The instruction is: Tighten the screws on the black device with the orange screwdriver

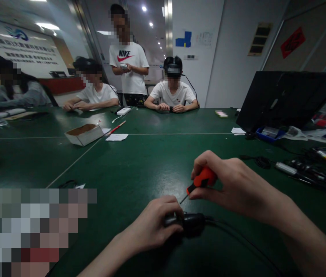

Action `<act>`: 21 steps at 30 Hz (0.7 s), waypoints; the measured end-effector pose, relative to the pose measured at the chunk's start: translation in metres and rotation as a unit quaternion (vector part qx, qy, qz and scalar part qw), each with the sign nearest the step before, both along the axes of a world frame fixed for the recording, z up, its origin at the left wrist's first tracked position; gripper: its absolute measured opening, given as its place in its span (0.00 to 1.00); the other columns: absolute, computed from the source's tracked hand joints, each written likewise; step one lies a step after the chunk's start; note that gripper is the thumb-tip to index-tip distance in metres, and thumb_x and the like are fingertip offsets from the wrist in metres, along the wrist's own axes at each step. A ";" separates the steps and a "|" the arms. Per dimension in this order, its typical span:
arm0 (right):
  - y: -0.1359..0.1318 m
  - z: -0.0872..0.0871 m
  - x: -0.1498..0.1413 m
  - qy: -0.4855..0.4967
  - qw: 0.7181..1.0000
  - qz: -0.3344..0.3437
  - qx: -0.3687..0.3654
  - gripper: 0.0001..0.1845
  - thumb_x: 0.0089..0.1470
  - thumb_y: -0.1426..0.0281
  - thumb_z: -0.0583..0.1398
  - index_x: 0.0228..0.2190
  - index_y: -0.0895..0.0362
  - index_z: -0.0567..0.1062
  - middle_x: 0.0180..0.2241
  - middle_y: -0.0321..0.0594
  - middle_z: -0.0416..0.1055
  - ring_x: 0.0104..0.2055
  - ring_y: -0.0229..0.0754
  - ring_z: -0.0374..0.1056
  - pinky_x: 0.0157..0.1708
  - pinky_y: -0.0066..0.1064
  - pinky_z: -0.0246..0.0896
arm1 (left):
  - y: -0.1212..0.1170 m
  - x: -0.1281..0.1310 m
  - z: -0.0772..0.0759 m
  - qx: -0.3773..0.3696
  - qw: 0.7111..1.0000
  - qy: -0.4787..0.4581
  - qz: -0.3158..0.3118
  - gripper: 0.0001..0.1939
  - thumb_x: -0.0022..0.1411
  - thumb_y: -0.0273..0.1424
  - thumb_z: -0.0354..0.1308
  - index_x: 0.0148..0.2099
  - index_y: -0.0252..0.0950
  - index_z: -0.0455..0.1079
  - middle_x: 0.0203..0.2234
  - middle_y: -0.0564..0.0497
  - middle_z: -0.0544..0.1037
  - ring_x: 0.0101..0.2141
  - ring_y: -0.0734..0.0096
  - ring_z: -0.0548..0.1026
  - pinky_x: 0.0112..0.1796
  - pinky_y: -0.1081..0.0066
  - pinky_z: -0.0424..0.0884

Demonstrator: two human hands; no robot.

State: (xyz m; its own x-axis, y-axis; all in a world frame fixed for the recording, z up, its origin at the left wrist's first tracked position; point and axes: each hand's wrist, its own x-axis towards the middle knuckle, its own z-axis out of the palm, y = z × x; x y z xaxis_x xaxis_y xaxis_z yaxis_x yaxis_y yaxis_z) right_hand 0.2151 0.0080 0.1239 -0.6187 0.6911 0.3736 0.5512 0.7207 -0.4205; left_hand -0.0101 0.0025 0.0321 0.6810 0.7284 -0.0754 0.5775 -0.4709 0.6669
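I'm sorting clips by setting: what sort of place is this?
Probably an office or meeting room, judging by the large green table, the black monitor standing on it and the lettered sign on the back-left wall.

The left hand (158,223) covers one end of a black device (195,224), seen from here; above it, whether the orange screwdriver (205,177) touches is too fine to tell. Right of it, a black cable (215,221) leaves view; left, blocky blur (33,231) hides detail.

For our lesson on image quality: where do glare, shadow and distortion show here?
Head view: pale glare on the green table left of the red screwdriver; head view: shadow below the black corded object; head view: wide-angle slant in the monitor.
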 end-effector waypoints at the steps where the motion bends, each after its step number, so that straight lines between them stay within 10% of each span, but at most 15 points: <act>1: 0.002 0.000 0.000 -0.014 1.000 0.006 0.003 0.17 0.53 0.67 0.65 0.41 0.53 0.63 0.30 0.31 0.71 0.27 0.34 0.68 0.25 0.24 0.57 | 0.000 0.000 0.000 0.001 1.000 0.000 0.000 0.05 0.59 0.28 0.61 0.39 0.38 0.73 0.39 0.50 0.73 0.39 0.64 0.71 0.39 0.69 0.67; 21: -0.004 0.001 -0.011 -0.041 0.988 0.132 -0.062 0.05 0.59 0.70 0.59 0.37 0.55 0.66 0.29 0.31 0.67 0.27 0.31 0.62 0.25 0.22 0.53 | 0.002 0.004 -0.011 -0.040 0.994 -0.087 0.058 0.03 0.55 0.28 0.65 0.31 0.39 0.80 0.32 0.52 0.78 0.34 0.67 0.75 0.37 0.73 0.68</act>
State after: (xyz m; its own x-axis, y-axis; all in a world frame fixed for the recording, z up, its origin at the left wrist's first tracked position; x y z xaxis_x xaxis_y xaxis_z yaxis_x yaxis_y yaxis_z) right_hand 0.2043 0.0043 0.1246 -0.8083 0.5389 0.2373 0.3870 0.7899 -0.4756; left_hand -0.0056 0.0048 0.0214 0.6009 0.7989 -0.0253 0.4972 -0.3488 0.7945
